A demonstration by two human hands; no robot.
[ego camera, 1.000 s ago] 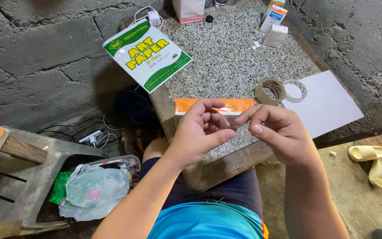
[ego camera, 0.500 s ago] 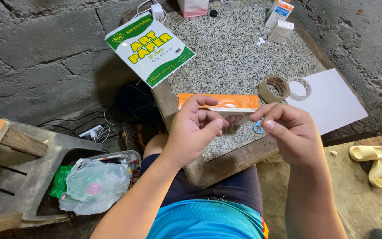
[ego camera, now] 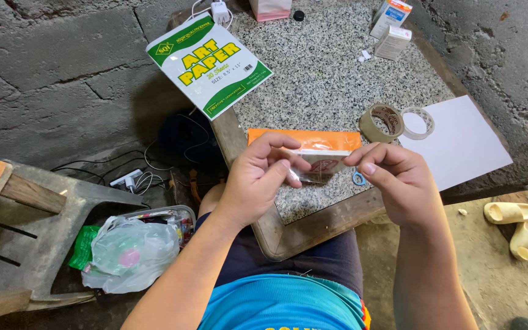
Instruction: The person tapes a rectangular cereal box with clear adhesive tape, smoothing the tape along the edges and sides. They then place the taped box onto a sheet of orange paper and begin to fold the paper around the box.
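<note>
A small clear packet [ego camera: 318,166] sits just right of the frame's centre, held up between both hands above the near edge of the speckled table [ego camera: 331,67]. Its long axis runs left to right across the picture, almost level. The left hand [ego camera: 258,180] pinches the left end, thumb on top and fingers curled under it; the right hand [ego camera: 398,183] grips the right end with its fingertips closed on the edge. Both hands are closed on it, neither nearer than the other, and what is inside I cannot tell.

Just behind the packet an orange sheet [ego camera: 304,137] lies flat on the table, and a small blue scissor handle [ego camera: 359,178] peeps out beside the right hand. Further right sit a roll of brown tape [ego camera: 381,123] touching a clear tape roll [ego camera: 418,123], then a white sheet [ego camera: 459,143] overhanging the table edge. A green-and-white paper pack [ego camera: 209,64] lies at the upper left, small boxes [ego camera: 389,27] at the top. A plastic bag [ego camera: 129,253] rests on the floor at the lower left, yellow slippers [ego camera: 514,223] at the right.
</note>
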